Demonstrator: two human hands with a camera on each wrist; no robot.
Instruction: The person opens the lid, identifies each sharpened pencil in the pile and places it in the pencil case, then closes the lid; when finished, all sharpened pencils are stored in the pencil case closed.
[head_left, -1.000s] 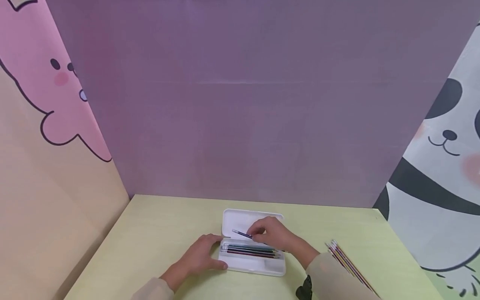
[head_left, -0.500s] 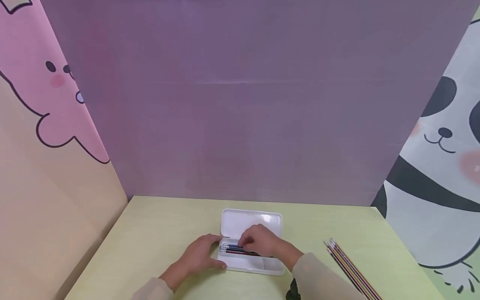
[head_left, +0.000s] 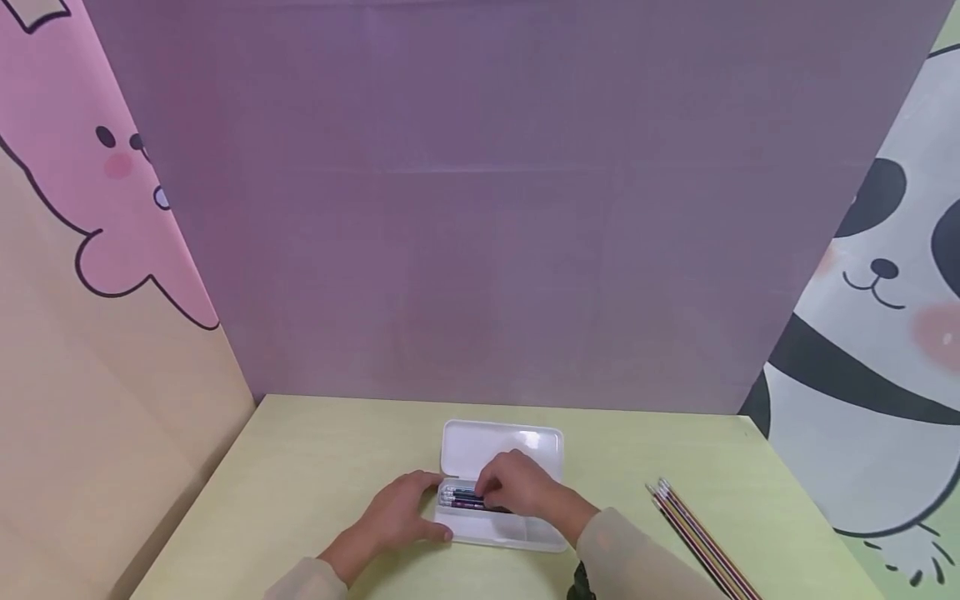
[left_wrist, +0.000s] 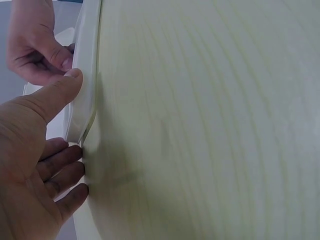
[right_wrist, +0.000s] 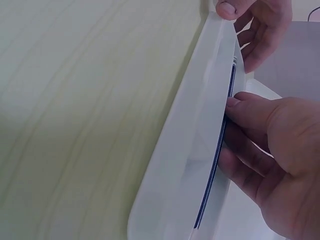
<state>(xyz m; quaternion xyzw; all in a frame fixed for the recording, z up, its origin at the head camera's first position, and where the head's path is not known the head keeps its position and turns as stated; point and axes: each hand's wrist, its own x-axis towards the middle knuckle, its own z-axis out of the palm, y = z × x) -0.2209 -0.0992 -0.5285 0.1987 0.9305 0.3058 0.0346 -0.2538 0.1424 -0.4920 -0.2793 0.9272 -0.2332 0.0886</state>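
Observation:
A white pencil case (head_left: 487, 530) lies with its lid (head_left: 495, 442) laid back on the table, holding several dark pencils (head_left: 461, 497) in its narrow compartment. My left hand (head_left: 401, 510) holds the case's left end, thumb at the front corner and fingers toward the hinge. Inside the compartment, my right hand (head_left: 521, 483) pinches a blue pencil (right_wrist: 215, 165) between thumb and fingers. The right wrist view shows this pencil running lengthwise just behind the case's front wall. My right hand covers the right part of the pencils in the head view.
A loose bundle of striped pencils (head_left: 693, 533) lies on the pale yellow table (head_left: 337, 433), to the right of my right forearm. A purple panel (head_left: 480, 250) stands behind the table. Cartoon-printed walls flank both sides.
My right hand has brought the pencil from above the lid down and left into the compartment. Over the last half second it has barely moved. My left hand keeps its place.

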